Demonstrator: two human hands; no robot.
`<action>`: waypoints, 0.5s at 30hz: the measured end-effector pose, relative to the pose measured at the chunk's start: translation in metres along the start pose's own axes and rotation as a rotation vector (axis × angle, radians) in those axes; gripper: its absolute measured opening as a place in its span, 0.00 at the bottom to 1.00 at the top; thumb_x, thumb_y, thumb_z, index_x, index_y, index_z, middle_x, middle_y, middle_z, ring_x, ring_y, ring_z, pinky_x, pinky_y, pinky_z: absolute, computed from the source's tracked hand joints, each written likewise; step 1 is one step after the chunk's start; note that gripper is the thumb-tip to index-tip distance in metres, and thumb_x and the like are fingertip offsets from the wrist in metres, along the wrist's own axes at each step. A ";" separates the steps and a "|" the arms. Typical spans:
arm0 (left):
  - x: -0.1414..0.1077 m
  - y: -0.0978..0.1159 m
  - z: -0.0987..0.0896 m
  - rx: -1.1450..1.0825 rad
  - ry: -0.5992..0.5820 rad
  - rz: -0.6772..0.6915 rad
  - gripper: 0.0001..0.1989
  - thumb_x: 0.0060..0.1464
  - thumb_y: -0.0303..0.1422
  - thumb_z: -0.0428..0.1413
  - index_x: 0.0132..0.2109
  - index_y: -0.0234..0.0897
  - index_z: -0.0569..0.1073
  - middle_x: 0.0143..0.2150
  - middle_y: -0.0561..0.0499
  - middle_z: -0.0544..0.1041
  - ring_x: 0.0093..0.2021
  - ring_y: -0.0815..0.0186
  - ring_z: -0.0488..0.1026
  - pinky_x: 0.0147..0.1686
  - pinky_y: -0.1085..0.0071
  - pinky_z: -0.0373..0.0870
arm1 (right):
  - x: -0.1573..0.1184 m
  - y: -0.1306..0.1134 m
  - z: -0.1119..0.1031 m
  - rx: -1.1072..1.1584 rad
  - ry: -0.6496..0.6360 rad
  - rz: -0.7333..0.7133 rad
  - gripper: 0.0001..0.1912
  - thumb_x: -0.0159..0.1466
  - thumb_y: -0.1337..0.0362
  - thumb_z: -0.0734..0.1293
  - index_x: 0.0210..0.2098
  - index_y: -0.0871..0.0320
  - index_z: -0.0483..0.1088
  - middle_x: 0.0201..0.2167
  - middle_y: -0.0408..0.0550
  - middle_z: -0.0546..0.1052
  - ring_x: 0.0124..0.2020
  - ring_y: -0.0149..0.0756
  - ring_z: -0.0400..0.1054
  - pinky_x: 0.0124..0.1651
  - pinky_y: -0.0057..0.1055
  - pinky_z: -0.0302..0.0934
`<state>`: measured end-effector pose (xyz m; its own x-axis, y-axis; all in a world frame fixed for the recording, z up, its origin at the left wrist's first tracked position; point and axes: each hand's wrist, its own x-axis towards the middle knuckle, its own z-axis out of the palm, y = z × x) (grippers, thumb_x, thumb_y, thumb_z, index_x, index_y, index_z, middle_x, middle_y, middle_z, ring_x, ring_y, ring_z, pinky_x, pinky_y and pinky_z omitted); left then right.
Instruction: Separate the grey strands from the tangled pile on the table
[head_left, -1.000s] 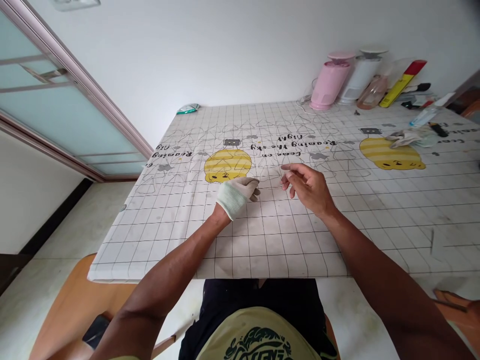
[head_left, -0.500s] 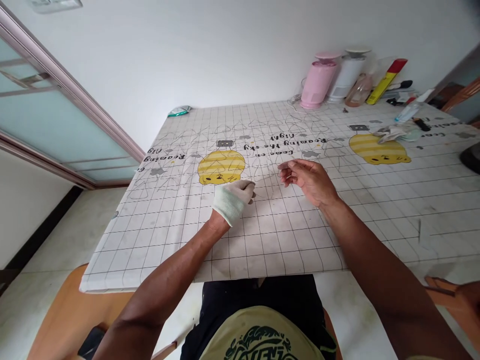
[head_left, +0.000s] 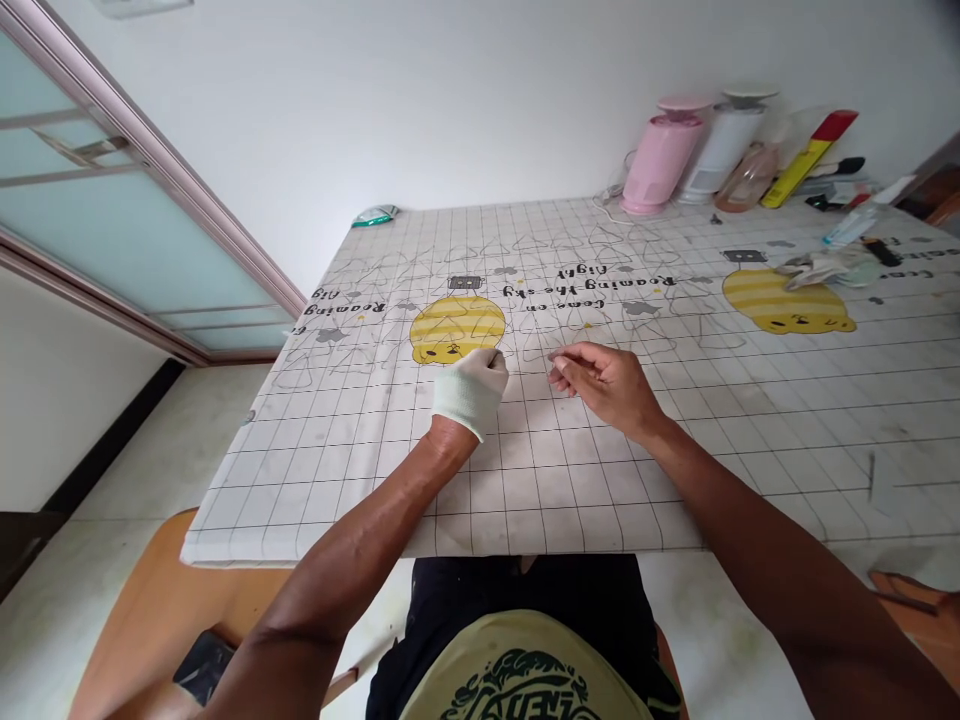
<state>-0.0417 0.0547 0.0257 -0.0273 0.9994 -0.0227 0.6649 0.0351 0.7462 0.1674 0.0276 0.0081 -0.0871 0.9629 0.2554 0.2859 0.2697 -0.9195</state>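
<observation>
My left hand (head_left: 471, 388), in a white knitted glove with a pale green cuff, is closed in a fist over the near edge of a yellow balloon print. What it grips is hidden or too thin to make out. Opposite it, a short gap to the right, my bare right hand (head_left: 600, 385) has its thumb and fingertips pinched together. Anything in that pinch is too fine to name. Thin, bent wire-like outlines (head_left: 442, 250), several of them roughly triangular, lie spread over the checked tablecloth (head_left: 525, 480) beyond both hands.
Against the wall stand a pink cylindrical device (head_left: 664, 160), a white one (head_left: 724, 150), a bottle (head_left: 746, 180) and a yellow-red box (head_left: 810, 160). A crumpled glove (head_left: 832, 270) lies at right, a green packet (head_left: 375, 215) at the far left corner. A dark phone-like object (head_left: 204, 665) rests on a chair.
My right hand has come slightly lower and its fingers have drawn closer together in a pinch. My left fist has turned a little. The whole view has shifted slightly.
</observation>
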 end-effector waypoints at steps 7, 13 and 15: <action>-0.001 0.002 -0.003 -0.259 -0.042 -0.020 0.13 0.65 0.36 0.53 0.37 0.41 0.80 0.32 0.55 0.84 0.30 0.67 0.81 0.40 0.69 0.74 | 0.001 -0.008 0.007 0.157 0.023 0.091 0.16 0.68 0.50 0.73 0.42 0.59 0.80 0.32 0.51 0.83 0.29 0.39 0.78 0.29 0.34 0.73; 0.003 0.000 0.003 -0.419 -0.060 -0.063 0.10 0.64 0.36 0.56 0.44 0.40 0.82 0.32 0.53 0.84 0.31 0.66 0.82 0.41 0.70 0.75 | 0.002 -0.005 0.009 0.132 0.127 0.086 0.13 0.68 0.54 0.72 0.43 0.58 0.79 0.30 0.49 0.82 0.28 0.37 0.77 0.28 0.33 0.72; 0.004 0.000 0.004 -0.446 -0.071 -0.059 0.10 0.64 0.36 0.56 0.44 0.39 0.81 0.32 0.53 0.83 0.31 0.66 0.82 0.41 0.70 0.76 | 0.002 -0.005 0.011 0.116 0.145 0.106 0.12 0.68 0.55 0.72 0.40 0.59 0.79 0.29 0.49 0.82 0.27 0.36 0.76 0.25 0.31 0.70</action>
<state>-0.0392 0.0586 0.0227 0.0060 0.9941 -0.1079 0.2764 0.1021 0.9556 0.1551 0.0284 0.0095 0.0780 0.9792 0.1875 0.1734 0.1719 -0.9697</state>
